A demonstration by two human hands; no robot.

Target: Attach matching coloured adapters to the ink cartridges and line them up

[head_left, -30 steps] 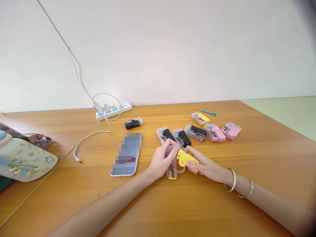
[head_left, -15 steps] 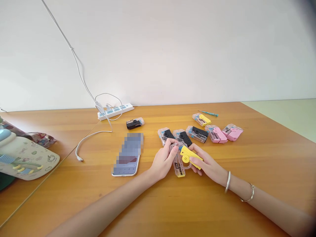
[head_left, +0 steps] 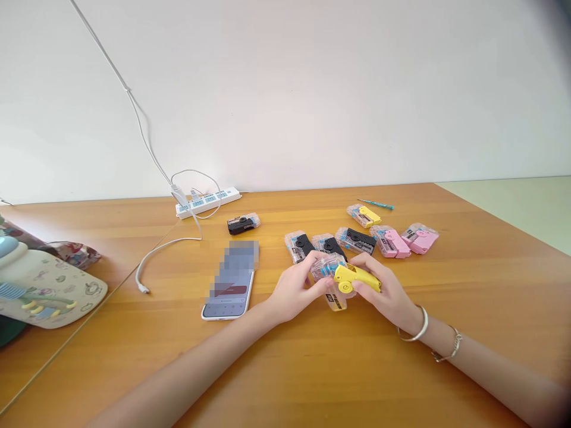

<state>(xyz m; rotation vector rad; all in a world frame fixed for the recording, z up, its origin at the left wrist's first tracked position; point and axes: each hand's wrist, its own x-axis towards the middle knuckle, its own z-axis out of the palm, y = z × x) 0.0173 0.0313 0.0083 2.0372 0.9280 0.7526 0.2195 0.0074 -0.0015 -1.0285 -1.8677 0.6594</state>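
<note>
Both hands hold a small folding water gun (head_left: pixel 357 279) with a clear body and a yellow part, its lettered clear handle slanting down toward the table. My left hand (head_left: pixel 298 287) pinches the clear body at its left end. My right hand (head_left: pixel 384 292) is closed round the yellow part, thumb on the near side by the round yellow disc. Just beyond the hands lie a black-and-clear water gun (head_left: pixel 301 245), a second black one (head_left: pixel 331 244) partly hidden behind the fingers, and a third black one (head_left: pixel 357 240).
Two pink water guns (head_left: pixel 390 242) and a yellow one (head_left: pixel 364 215) lie to the right, near a teal screwdriver (head_left: pixel 377 204). Another black one (head_left: pixel 243 223) lies behind the phone (head_left: pixel 229 282). A power strip (head_left: pixel 209 202), white cable (head_left: pixel 169 241) and patterned bottle (head_left: pixel 53 288) are leftward.
The held water gun has shifted slightly right and turned in my hands, its handle now more foreshortened. My right hand has moved right with it. The things on the table stay where they were.
</note>
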